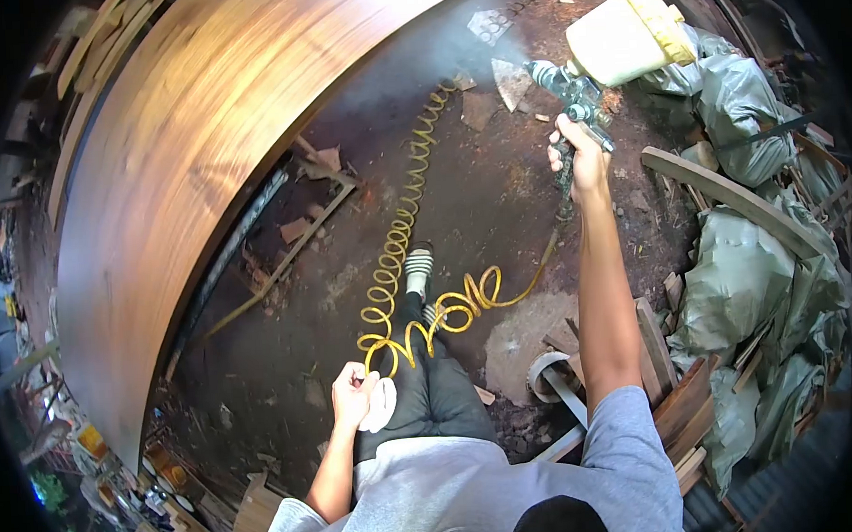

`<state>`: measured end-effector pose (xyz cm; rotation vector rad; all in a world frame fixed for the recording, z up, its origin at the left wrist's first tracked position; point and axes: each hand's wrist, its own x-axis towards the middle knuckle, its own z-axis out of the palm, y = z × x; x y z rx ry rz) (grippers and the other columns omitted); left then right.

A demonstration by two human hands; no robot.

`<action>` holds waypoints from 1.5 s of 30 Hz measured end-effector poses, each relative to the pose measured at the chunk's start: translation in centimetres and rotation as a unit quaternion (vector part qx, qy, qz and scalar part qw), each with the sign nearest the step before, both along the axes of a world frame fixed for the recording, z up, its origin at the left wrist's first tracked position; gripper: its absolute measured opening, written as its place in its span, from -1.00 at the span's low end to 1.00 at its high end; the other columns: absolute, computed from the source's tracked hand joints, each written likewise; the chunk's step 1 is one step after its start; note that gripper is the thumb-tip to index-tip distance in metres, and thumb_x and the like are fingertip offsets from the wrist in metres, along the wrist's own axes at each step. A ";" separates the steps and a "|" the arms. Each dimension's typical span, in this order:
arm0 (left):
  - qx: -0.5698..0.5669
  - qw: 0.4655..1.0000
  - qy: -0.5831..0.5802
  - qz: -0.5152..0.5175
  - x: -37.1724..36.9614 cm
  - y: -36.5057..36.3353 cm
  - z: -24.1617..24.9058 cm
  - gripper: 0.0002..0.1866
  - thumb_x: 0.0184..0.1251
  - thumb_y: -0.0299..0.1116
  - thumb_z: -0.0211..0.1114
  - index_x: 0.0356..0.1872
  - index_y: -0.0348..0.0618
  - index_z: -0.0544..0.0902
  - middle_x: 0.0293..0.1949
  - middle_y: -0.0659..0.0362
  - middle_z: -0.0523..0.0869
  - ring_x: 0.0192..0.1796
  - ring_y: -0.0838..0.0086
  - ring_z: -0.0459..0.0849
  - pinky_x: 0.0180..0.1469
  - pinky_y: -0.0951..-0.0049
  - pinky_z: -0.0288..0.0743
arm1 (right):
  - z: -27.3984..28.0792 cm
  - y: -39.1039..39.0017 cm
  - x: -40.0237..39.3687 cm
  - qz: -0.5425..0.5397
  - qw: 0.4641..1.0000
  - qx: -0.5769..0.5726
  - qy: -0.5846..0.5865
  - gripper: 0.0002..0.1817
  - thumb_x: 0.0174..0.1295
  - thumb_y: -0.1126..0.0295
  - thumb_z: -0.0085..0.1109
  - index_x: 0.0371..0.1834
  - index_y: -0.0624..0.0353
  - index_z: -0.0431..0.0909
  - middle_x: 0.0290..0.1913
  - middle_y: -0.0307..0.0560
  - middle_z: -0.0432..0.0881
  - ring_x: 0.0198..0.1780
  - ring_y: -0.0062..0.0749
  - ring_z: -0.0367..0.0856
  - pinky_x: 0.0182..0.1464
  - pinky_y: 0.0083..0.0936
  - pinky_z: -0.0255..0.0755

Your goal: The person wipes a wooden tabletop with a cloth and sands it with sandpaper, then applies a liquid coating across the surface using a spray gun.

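Observation:
My right hand point(588, 159), at the end of an outstretched arm, is closed around the grip of a spray gun point(576, 98). A pale yellow paint cup point(616, 41) is mounted on the gun and tilted over. Pale mist spreads from the nozzle toward a large glossy wood-grain panel point(202, 133). Low at my left side, my left hand point(353, 395) is closed on a white cloth or pad point(382, 406). A coiled yellow air hose point(405, 219) passes right by those fingers, and one stretch of it runs up to the gun's handle.
Grey-green plastic sacks point(735, 262) are heaped along the right, with a long wooden strip point(727, 191) across them. Wood offcuts point(684, 397) lie near my right elbow. Under the panel sits a thin wooden frame point(292, 253). Scraps litter the dark dirt floor point(499, 187).

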<state>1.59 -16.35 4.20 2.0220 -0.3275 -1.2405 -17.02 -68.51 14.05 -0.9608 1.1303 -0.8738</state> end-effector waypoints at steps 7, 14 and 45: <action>0.031 0.999 -0.035 -0.002 0.8 6.8 2.5 -0.83 0.20 -0.46 0.47 -0.38 -0.17 0.58 -0.57 0.41 0.45 -0.51 0.73 0.32 -0.45 0.58 0.26 | 0.3 7.1 2.9 0.011 1.000 0.006 0.009 -0.82 0.34 0.29 0.29 -0.31 0.11 0.54 -0.46 -0.22 0.57 -0.59 -0.58 0.50 -0.61 -0.65 0.33; 0.031 0.999 0.002 0.013 4.0 13.3 2.5 -0.83 0.24 -0.51 0.41 -0.40 -0.11 0.54 -0.54 0.45 0.46 -0.51 0.78 0.36 -0.46 0.64 0.23 | 0.6 13.9 6.4 0.017 1.000 -0.005 0.010 -0.79 0.32 0.27 0.31 -0.36 0.12 0.53 -0.47 -0.23 0.55 -0.58 -0.60 0.49 -0.58 -0.64 0.33; -0.016 0.997 0.065 -0.042 19.5 37.9 -1.1 -0.80 0.21 -0.45 0.45 -0.37 -0.23 0.55 -0.49 0.33 0.56 -0.47 0.71 0.43 -0.42 0.54 0.33 | 0.5 42.9 19.5 0.022 0.999 -0.033 0.016 -0.81 0.25 0.31 0.38 -0.31 0.19 0.62 -0.46 -0.17 0.62 -0.57 -0.51 0.56 -0.57 -0.54 0.40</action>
